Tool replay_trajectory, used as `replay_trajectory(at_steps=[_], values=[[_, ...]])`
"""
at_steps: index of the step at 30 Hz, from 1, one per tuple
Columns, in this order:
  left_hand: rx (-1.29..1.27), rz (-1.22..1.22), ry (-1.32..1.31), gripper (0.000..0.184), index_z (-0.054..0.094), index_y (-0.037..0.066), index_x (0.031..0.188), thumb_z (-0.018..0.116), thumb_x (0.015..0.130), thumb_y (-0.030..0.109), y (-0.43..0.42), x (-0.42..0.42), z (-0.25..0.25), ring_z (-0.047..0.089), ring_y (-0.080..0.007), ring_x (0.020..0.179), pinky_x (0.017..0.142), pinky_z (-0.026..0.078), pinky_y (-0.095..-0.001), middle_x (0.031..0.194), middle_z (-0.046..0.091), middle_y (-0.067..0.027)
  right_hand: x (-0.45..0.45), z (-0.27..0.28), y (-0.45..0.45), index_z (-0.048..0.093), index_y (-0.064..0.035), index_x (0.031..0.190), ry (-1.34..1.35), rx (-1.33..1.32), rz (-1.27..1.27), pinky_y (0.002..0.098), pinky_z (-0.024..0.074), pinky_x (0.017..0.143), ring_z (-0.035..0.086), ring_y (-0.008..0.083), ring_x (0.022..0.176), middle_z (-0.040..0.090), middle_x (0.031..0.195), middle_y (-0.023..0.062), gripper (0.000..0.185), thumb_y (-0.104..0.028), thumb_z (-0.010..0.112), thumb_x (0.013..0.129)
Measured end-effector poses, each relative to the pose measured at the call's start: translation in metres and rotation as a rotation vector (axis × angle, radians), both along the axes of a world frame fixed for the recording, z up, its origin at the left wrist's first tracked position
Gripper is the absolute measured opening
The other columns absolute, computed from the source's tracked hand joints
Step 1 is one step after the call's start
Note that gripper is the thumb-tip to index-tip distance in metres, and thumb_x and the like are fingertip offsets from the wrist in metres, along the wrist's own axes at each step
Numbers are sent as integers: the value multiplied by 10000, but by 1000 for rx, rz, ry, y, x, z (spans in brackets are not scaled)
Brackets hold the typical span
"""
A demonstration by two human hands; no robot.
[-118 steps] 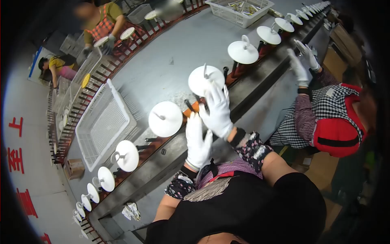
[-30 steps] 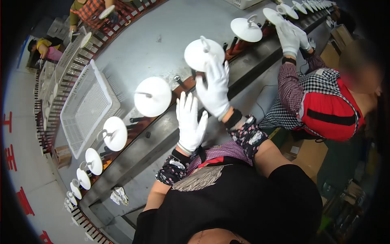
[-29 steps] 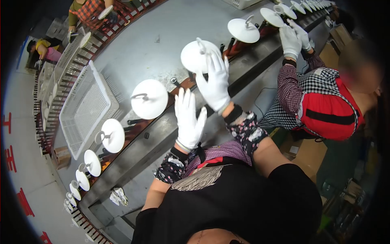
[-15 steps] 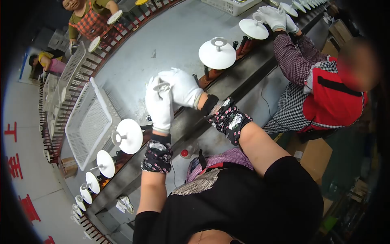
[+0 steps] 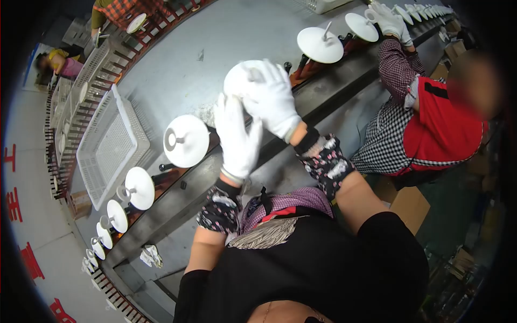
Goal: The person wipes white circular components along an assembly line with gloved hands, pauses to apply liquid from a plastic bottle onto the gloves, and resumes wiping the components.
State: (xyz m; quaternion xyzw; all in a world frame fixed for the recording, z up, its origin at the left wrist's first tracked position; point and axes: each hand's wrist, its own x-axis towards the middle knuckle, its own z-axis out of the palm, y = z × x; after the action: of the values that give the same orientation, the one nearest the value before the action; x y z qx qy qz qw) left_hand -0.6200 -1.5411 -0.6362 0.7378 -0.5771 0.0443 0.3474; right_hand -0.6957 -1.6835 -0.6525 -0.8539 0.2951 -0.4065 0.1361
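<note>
Both my hands wear white knit gloves. My right hand lies over a white round disc, its fingers stretched out and somewhat blurred. It covers part of the disc, so any ring or stem there is mostly hidden. Just left of it and lower is my left hand, fingers straight and thumb apart, with its fingertips by the disc's lower edge; contact is unclear. Closest on the left stands another white disc with a ring on a short stem. To the right a similar disc sits on the line, its ring edge-on.
More discs follow the curved line of dark holders. A white perforated basket rests on the grey table. At right a co-worker in a red vest has gloved hands at another disc. Cardboard boxes stand below.
The discs have moved along the line toward the upper right. My hands, formerly together around a ring, have moved up and right and apart somewhat, uncovering part of the disc.
</note>
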Motion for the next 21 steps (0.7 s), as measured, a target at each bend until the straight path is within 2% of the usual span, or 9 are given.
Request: replay_trajectory(at_steps=[4, 7, 9, 10, 13, 14, 15, 19, 21], values=[[-30, -52, -194, 597, 612, -40, 1381, 762, 952, 348, -84, 43, 12, 574, -435, 1346, 1224, 368, -526, 1366, 650, -262, 22, 2, -48, 690, -128, 1278, 192, 67, 242, 463, 447, 1134, 636, 315, 1258, 702, 1258, 126, 415, -364, 610, 946], [67, -4, 422, 522, 686, -7, 1259, 812, 899, 349, -98, 56, 14, 681, -381, 1076, 987, 524, -463, 1183, 707, -225, 53, -19, -74, 700, -60, 1091, 233, 48, 476, 444, 565, 977, 710, 368, 1106, 727, 1158, 201, 357, -366, 642, 917], [6, 74, 301, 447, 696, -2, 1221, 819, 893, 276, -91, 43, 23, 683, -360, 1031, 920, 541, -450, 1120, 709, -216, 40, 5, -69, 702, -52, 1043, 301, 214, 536, 447, 558, 976, 709, 364, 1066, 728, 1100, 206, 321, -343, 638, 923], [-15, 90, 429, 401, 693, -11, 1197, 825, 890, 210, -86, 34, 24, 687, -361, 1091, 996, 532, -443, 1202, 718, -199, 47, -17, -62, 699, -65, 1005, -45, 455, 605, 450, 548, 974, 696, 358, 1024, 724, 1051, 184, 282, -325, 639, 917], [-165, 208, 37, 500, 660, -16, 1370, 795, 934, 187, -58, 14, -7, 565, -374, 1375, 1195, 407, -484, 1456, 635, -225, 8, 11, -35, 696, -88, 1100, -283, 195, 454, 504, 487, 1076, 667, 367, 1128, 707, 1140, 148, 282, -289, 620, 916], [-230, 214, 331, 407, 620, -50, 1362, 648, 1007, 146, -57, -10, -5, 480, -372, 1473, 1278, 288, -481, 1545, 549, -227, 3, -4, -30, 694, -74, 1198, -214, 220, 453, 540, 412, 1175, 602, 379, 1291, 686, 1268, 162, 352, -277, 597, 928], [-56, 291, 94, 499, 550, -50, 1486, 618, 1044, 172, -45, -17, -11, 390, -359, 1541, 1296, 248, -487, 1608, 480, -237, -11, -5, -19, 673, -76, 1312, -231, 213, 430, 588, 309, 1253, 516, 364, 1425, 636, 1411, 150, 427, -265, 571, 943], [-25, 338, 161, 637, 368, -71, 1632, 516, 1115, 269, -41, -82, -37, 294, -392, 1592, 1304, 214, -510, 1686, 377, -258, -52, -16, -19, 640, -127, 1422, 87, 25, 372, 597, 214, 1299, 421, 289, 1534, 574, 1539, 80, 499, -326, 532, 977], [-121, -65, 349, 679, 327, -80, 1646, 527, 1094, 262, -66, -105, -27, 223, -433, 1626, 1325, 140, -524, 1728, 287, -296, -78, -13, -50, 647, -122, 1410, 207, 261, 178, 592, 226, 1296, 451, 306, 1508, 566, 1548, 95, 486, -304, 556, 968]])
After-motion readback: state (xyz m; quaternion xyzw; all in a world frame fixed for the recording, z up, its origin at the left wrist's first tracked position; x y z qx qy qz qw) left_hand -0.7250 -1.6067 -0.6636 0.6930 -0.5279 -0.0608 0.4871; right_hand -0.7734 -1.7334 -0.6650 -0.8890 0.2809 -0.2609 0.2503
